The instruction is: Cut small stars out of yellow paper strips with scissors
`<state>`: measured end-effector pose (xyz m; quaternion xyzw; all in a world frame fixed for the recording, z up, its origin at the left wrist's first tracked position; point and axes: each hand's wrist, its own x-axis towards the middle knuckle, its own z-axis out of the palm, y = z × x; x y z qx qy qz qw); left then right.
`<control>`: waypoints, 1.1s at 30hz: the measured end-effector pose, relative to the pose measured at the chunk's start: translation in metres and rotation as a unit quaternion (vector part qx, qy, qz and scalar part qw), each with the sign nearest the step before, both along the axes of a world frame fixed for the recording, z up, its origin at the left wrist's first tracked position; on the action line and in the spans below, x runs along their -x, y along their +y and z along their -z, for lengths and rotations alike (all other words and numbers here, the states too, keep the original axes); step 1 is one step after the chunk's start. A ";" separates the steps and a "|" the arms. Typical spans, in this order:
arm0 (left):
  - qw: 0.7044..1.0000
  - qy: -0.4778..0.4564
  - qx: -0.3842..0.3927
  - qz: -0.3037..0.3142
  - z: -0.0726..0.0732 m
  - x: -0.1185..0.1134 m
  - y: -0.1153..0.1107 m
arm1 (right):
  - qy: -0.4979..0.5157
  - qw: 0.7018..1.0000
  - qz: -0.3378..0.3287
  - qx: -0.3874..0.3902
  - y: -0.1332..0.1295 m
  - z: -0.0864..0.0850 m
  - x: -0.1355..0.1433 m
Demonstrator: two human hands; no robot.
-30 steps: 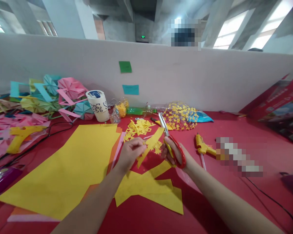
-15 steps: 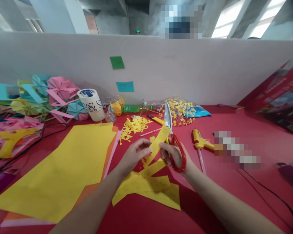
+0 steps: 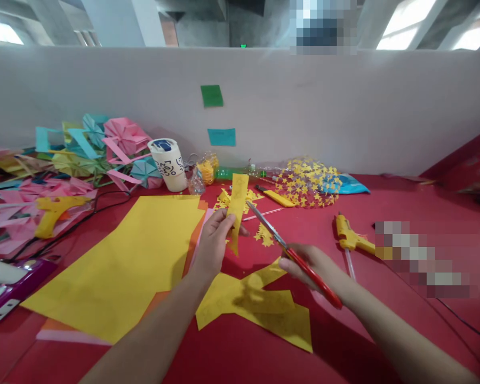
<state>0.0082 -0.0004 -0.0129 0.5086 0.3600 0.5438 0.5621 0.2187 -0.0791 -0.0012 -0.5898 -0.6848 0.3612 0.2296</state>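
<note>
Pinched in my left hand [image 3: 216,240] is a strip of yellow paper [image 3: 239,194], held upright over the table. My right hand [image 3: 310,264] grips a pair of scissors [image 3: 278,234] with red handles; the blades point up and left, their tips close to the strip's right edge. Beneath both hands lie yellow paper offcuts [image 3: 260,309], overlapping on the red table. Small yellow paper stars [image 3: 265,234] sit in a cluster beyond the scissors, and a pile of yellow cutouts [image 3: 223,200] is partly hidden behind the strip.
Yellow sheets [image 3: 124,261] over orange and pink ones cover the left. One yellow glue gun [image 3: 346,232] lies right, another [image 3: 54,213] left near a purple power strip [image 3: 20,285]. A white cup [image 3: 168,166], yellow cutter [image 3: 278,197] and bag of stars [image 3: 312,181] stand toward the partition [image 3: 144,85].
My left hand has raised the strip and turned it upright. The scissors have come away from the strip, swung left at the tips and lowered. The view has shifted left.
</note>
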 end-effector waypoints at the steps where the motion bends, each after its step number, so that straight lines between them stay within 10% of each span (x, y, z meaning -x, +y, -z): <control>1: 1.000 0.004 -0.009 -0.005 0.000 0.000 0.000 | -0.017 1.000 -0.011 0.003 -0.001 0.002 0.001; 33: 0.998 0.004 -0.036 0.053 -0.004 -0.003 -0.008 | 0.140 0.980 -0.033 0.138 -0.016 0.004 0.016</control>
